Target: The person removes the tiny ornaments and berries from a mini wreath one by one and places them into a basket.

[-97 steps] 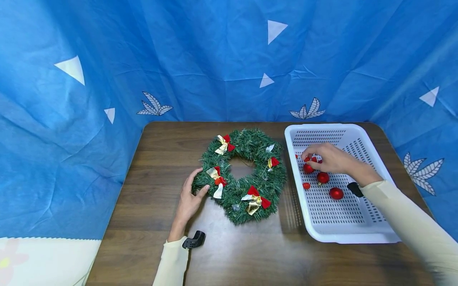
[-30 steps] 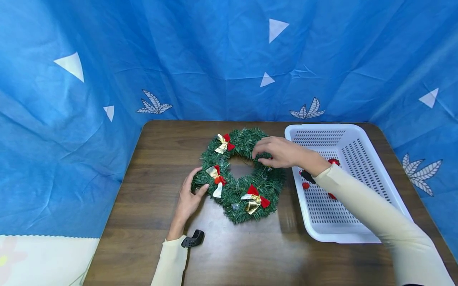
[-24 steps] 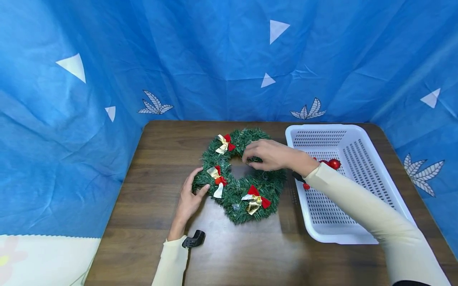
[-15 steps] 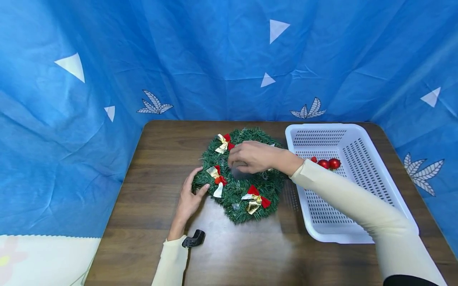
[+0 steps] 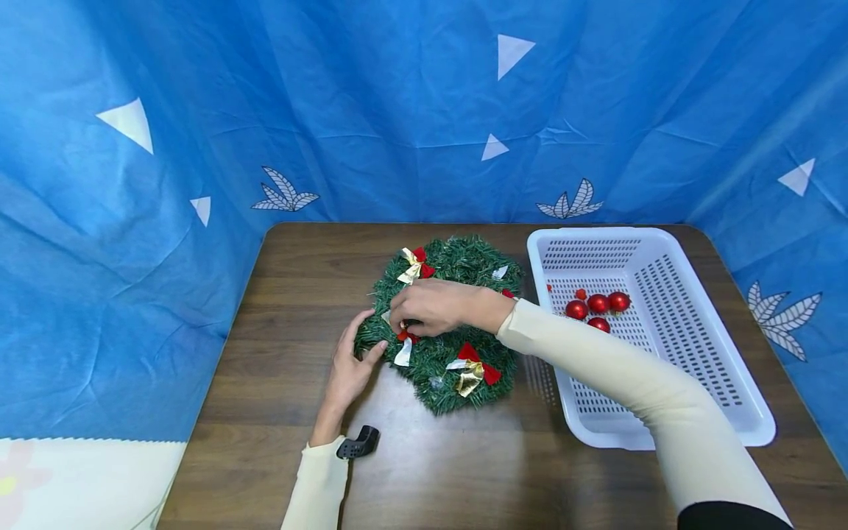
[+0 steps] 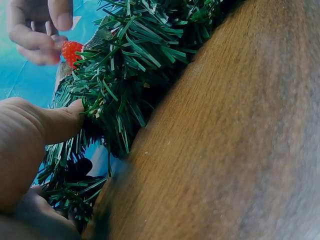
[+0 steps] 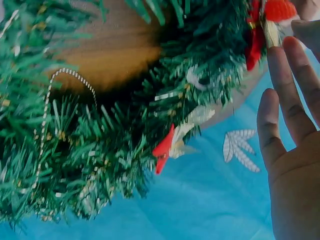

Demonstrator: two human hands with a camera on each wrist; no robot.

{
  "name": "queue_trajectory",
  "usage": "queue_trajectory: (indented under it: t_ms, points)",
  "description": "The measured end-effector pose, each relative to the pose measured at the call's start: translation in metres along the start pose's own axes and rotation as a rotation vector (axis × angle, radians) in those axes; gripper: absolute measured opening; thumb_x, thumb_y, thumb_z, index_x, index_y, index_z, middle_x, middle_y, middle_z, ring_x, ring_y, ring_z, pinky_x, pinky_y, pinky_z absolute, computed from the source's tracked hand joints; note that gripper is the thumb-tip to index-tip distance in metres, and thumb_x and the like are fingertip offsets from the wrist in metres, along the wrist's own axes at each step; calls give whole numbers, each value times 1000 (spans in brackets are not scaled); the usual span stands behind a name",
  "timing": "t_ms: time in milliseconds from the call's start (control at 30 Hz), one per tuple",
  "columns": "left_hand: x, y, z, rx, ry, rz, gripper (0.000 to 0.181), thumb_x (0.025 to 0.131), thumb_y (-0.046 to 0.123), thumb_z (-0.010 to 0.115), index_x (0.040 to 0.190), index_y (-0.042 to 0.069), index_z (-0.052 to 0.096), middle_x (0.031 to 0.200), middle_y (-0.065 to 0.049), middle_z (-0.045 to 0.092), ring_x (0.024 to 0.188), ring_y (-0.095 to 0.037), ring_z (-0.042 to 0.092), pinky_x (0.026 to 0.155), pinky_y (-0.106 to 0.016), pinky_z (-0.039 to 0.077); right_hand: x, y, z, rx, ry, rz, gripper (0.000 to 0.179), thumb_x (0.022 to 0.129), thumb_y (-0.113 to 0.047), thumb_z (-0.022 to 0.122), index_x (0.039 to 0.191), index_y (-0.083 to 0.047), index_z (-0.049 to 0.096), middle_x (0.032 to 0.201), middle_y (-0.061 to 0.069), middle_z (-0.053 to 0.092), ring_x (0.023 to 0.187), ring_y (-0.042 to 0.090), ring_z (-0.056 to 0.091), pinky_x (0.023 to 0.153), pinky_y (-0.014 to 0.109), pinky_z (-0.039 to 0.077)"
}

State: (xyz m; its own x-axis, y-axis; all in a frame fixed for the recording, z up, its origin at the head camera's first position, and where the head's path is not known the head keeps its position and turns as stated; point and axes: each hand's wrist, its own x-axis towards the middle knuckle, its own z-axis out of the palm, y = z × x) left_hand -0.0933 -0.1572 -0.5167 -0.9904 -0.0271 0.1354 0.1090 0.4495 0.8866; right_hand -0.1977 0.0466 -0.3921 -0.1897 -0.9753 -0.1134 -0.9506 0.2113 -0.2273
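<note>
A green tinsel wreath (image 5: 464, 258) with red and gold bows lies on the wooden table. My left hand (image 5: 352, 362) holds its left edge, the thumb (image 6: 67, 120) pressed into the foliage and the fingers on the outer side. My right hand (image 5: 433, 305) reaches across the wreath's hole to the left bow (image 5: 403, 350), covering part of it. A small bumpy red berry (image 6: 71, 53) shows right at the right fingertips in the left wrist view. I cannot tell whether they pinch it. The right wrist view shows several fingers extended beside the bow.
A white perforated basket (image 5: 712, 338) stands on the right, holding several shiny red balls (image 5: 619, 302) and small red berries (image 5: 580, 294). The right forearm (image 5: 596, 361) crosses over its near left side. A blue patterned curtain (image 5: 424, 110) hangs behind the table.
My right hand has come from the basket to the wreath, then moved left across its hole to the left bow. The left hand and the wreath have stayed in place.
</note>
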Motion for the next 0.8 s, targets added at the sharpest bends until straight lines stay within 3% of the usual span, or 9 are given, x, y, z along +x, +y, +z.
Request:
queue_trajectory:
  t_ms: [333, 800]
  points:
    - [1, 2, 1, -16, -23, 2, 58, 95, 28, 71, 148, 29, 46, 152, -8, 46, 143, -31, 39, 116, -58, 31, 6, -2, 14, 17, -57, 20, 16, 93, -17, 70, 109, -20, 73, 109, -6, 67, 85, 10, 62, 78, 30, 54]
    - [0, 2, -1, -14, -17, -8, 59, 94, 24, 71, 148, 27, 47, 152, -8, 46, 143, -29, 39, 116, -56, 31, 4, -3, 14, 40, -32, -5, 18, 93, -17, 71, 110, -19, 73, 112, -4, 66, 91, 9, 63, 82, 27, 55]
